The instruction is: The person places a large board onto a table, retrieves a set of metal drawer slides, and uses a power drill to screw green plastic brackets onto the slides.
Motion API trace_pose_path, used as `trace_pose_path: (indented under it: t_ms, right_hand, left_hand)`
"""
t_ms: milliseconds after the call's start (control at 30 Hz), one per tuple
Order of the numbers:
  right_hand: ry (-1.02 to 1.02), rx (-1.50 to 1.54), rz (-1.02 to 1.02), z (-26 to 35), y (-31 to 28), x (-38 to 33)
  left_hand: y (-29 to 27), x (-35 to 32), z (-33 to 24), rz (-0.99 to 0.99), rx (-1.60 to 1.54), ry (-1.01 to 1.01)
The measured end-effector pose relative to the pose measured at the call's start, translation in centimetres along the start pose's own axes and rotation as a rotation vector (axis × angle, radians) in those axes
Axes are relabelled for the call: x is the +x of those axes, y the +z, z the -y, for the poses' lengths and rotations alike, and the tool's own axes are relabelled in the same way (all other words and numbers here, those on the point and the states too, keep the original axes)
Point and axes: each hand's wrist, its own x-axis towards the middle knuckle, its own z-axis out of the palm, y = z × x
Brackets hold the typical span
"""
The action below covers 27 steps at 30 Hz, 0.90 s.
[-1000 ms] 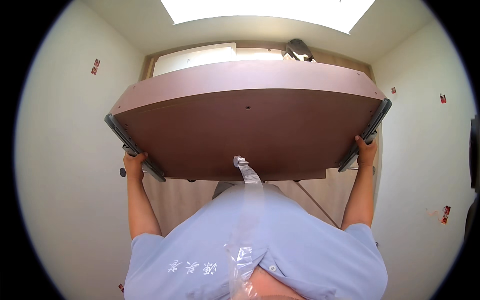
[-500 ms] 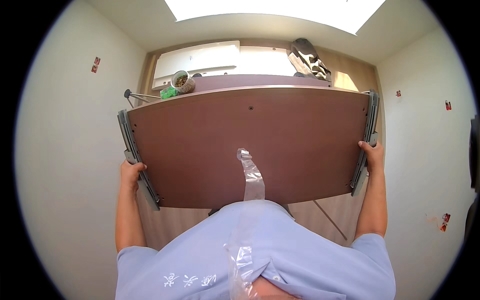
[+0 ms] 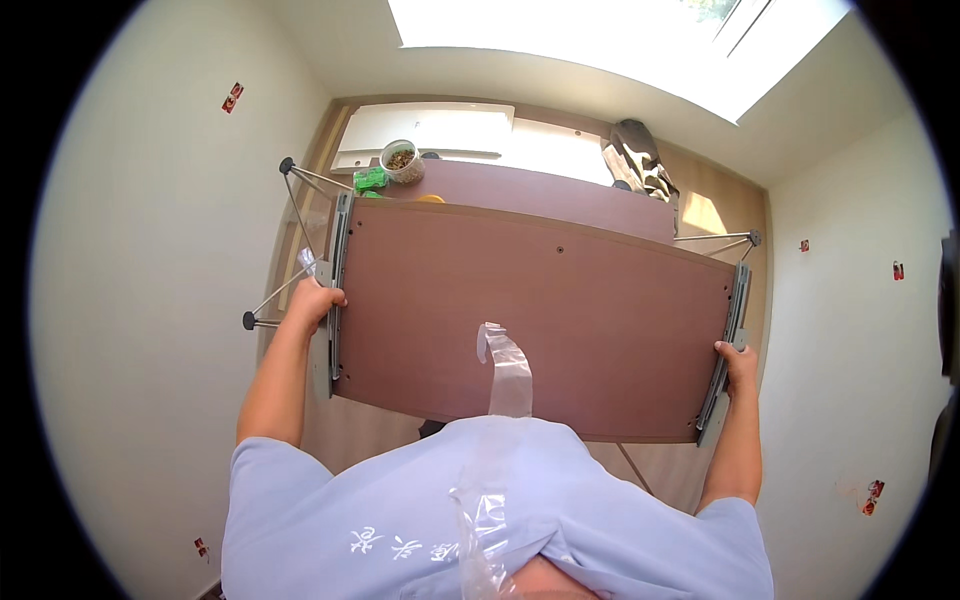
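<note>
A reddish-brown board (image 3: pixel 620 330) is held out flat in front of me, with a metal slide rail (image 3: pixel 342 250) along its left end and another slide rail (image 3: pixel 741 290) along its right end. My left hand (image 3: pixel 318 302) grips the left end, its thumb over the rail. At the right end my right hand (image 3: pixel 738 365) has the same kind of hold, a little nearer to me. The fingers beneath both ends are mostly hidden. A strip of clear tape (image 3: pixel 512 385) runs down my shirt front, its curled far end over the board.
Beyond the board lies another mauve-brown panel (image 3: pixel 540 188) bearing a tub of small pieces (image 3: pixel 402 163) and a green packet (image 3: pixel 370 180). Thin metal legs with black feet (image 3: pixel 287 165) stick out at both sides. White boards (image 3: pixel 430 128) and a camouflage cloth (image 3: pixel 642 165) lie farther back. Walls flank me.
The board has swung clockwise, its left end farther off and its right end nearer, and it looks smaller. Both hands keep their hold. My view has shifted, showing more metal legs.
</note>
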Motion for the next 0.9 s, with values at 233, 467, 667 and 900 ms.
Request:
trace_pose_path:
  t_ms: [233, 467, 667, 900]
  right_hand:
    - [0.024, -0.037, -0.045, -4.4, -0.9, 1.7]
    - [0.055, -0.075, 0.013, -3.9, 1.1, 4.3]
    - [0.008, -0.065, 0.062, -1.0, 4.2, 6.0]
    - [0.045, -0.196, 0.041, 1.2, 6.6, 6.8]
  left_hand:
    - [2.1, 2.0, -1.7, 0.025, 0.131, -0.047]
    - [0.8, 1.5, 0.1, 0.035, 0.101, -0.135]
    - [-0.5, 1.8, 1.1, 0.012, 0.028, -0.203]
    - [-0.9, 3.2, 2.9, 0.015, -0.004, -0.207]
